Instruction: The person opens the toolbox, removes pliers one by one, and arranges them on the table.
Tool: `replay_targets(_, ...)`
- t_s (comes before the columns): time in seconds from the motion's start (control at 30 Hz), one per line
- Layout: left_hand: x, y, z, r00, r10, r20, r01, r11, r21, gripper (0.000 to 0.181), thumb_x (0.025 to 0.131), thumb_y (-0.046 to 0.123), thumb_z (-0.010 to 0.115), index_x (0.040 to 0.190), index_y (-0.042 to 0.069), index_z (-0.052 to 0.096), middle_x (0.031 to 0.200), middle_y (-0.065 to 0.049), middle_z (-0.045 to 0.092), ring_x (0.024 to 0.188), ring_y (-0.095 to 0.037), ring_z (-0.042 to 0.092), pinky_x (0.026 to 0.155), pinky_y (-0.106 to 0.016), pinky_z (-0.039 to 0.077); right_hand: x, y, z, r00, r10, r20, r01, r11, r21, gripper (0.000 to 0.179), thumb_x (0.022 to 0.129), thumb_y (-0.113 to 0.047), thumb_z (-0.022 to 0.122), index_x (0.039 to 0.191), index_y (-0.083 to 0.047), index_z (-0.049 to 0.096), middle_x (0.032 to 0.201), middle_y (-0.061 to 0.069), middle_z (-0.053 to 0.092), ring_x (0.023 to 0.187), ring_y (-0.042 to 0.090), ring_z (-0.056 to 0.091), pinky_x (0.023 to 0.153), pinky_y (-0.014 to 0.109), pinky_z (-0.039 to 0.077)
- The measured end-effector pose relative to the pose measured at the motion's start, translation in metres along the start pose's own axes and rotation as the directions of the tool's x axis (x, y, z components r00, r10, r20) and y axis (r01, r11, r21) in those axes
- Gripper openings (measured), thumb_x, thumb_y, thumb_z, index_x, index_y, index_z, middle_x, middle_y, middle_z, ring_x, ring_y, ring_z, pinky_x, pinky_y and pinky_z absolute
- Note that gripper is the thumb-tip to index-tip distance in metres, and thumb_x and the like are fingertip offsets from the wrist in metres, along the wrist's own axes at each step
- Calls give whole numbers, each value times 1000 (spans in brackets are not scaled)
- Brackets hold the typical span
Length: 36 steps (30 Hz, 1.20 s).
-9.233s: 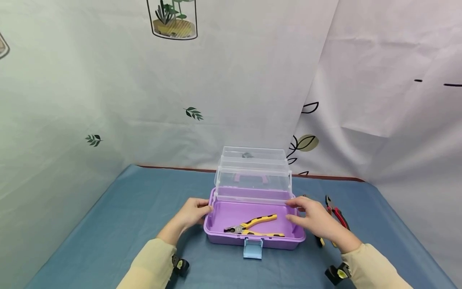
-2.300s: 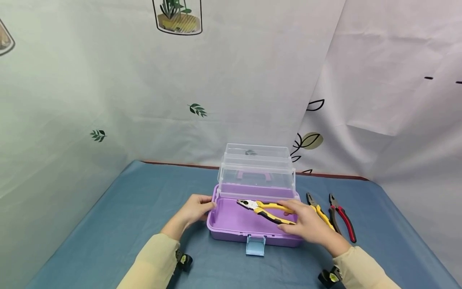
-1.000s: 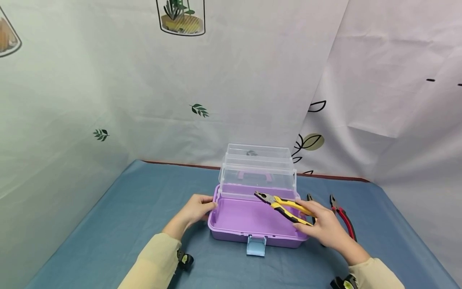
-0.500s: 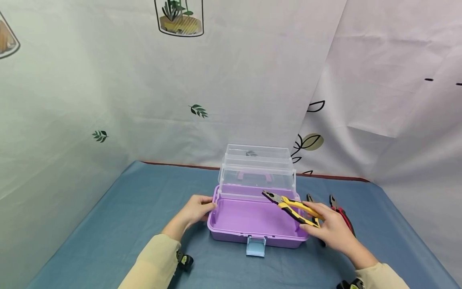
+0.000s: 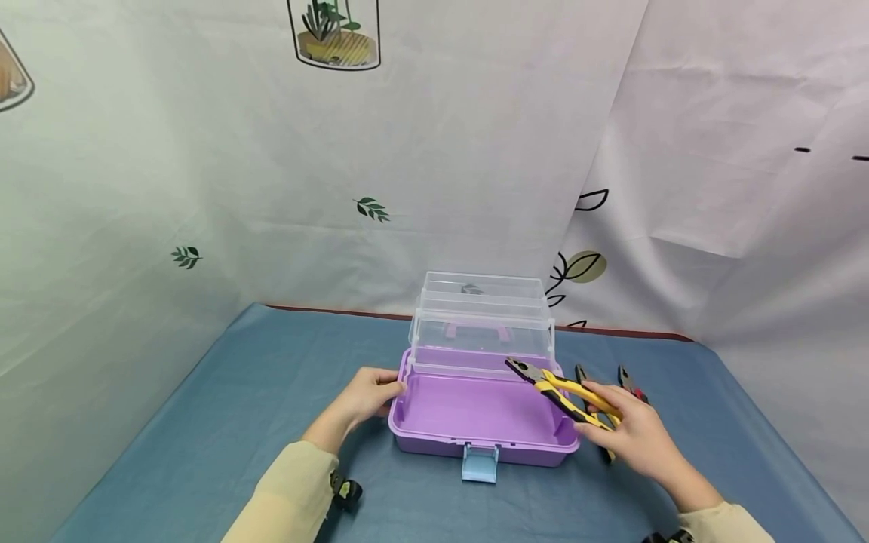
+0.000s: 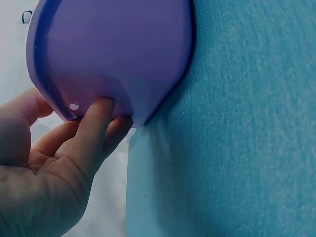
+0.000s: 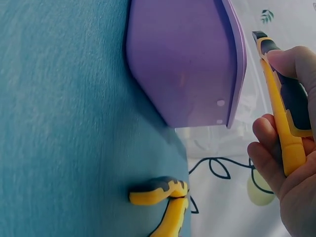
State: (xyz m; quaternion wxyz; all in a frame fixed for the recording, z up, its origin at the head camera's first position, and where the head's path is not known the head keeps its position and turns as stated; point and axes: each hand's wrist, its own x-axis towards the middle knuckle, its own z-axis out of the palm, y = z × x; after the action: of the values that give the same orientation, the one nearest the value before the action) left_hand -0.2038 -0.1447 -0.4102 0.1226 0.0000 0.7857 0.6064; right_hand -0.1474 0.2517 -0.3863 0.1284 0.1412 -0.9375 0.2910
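Observation:
A purple plastic toolbox [image 5: 434, 443] lies open, its clear lid [image 5: 485, 332] tipped back. My left hand [image 5: 366, 394] grips the left end, thumb at the rim and fingers on the outer wall [image 6: 123, 54]. Over the box's right end, my right hand [image 5: 638, 430] holds yellow-and-black pliers [image 5: 535, 372] by the spread handles, head pointing left and away. In the right wrist view the held pliers [image 7: 277, 98] are seen from the side, above the rim. Behind that hand, other yellow-and-black pliers [image 7: 170, 217] lie on the cloth, partly hidden in the head view.
Red-handled pliers [image 5: 628, 381] lie farther right on the blue cloth [image 5: 305, 339], mostly covered by my right hand. A light-blue latch [image 5: 480, 464] hangs down at the box's front. Printed fabric [image 5: 475, 151] hangs behind and around the table.
The yellow-and-black pliers lay in the box at first; my right hand took them up and has carried them rightward to its right end. My left hand has kept its grip.

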Motion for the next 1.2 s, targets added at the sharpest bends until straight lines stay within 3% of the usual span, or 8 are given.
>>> replay_targets(0.33, -1, 2, 1, 1000, -14, -13, 14, 1000, 10, 36, 90, 7, 57, 123, -7, 58, 119, -26, 61, 96, -25, 66, 74, -41, 59, -5, 9, -3, 1000, 7, -28, -6, 999, 35, 61, 73, -29, 81, 126, -8, 59, 111, 10, 64, 88, 17, 68, 65, 25, 56)
replay_targets(0.63, -1, 2, 1, 1000, -15, -15, 15, 1000, 7, 36, 90, 7, 57, 123, -8, 58, 118, -26, 62, 95, -25, 66, 73, -40, 60, -8, 13, -5, 998, 13, -56, -11, 999, 31, 58, 73, -25, 82, 124, -7, 60, 104, 9, 65, 83, 3, 63, 61, 23, 54)
replay_targets(0.9, -1, 2, 1, 1000, -18, -18, 18, 1000, 4, 36, 90, 7, 57, 123, -9, 58, 118, -26, 62, 95, -26, 66, 73, -40, 59, -10, 16, -9, 996, 33, -86, -37, 999, -38, 58, 73, -30, 82, 123, -9, 61, 106, 8, 65, 86, 11, 57, 66, 25, 52)
replay_targets(1.03, 0, 1, 1, 1000, -16, -14, 16, 1000, 0, 36, 90, 6, 57, 123, -9, 58, 117, -26, 62, 95, -27, 66, 73, -40, 60, -11, 18, -11, 995, 54, -82, -57, 998, -37, 60, 73, -30, 81, 125, -8, 60, 109, 10, 64, 88, 14, 62, 67, 25, 54)
replay_targets(1.2, 0, 2, 1, 1000, -12, -8, 12, 1000, 0, 37, 90, 7, 57, 123, -9, 58, 118, -26, 62, 96, -27, 66, 74, -40, 59, -13, 19, -13, 993, 98, -63, -101, 994, -39, 63, 75, -34, 79, 128, -8, 58, 115, 15, 62, 95, 26, 62, 67, 27, 54)
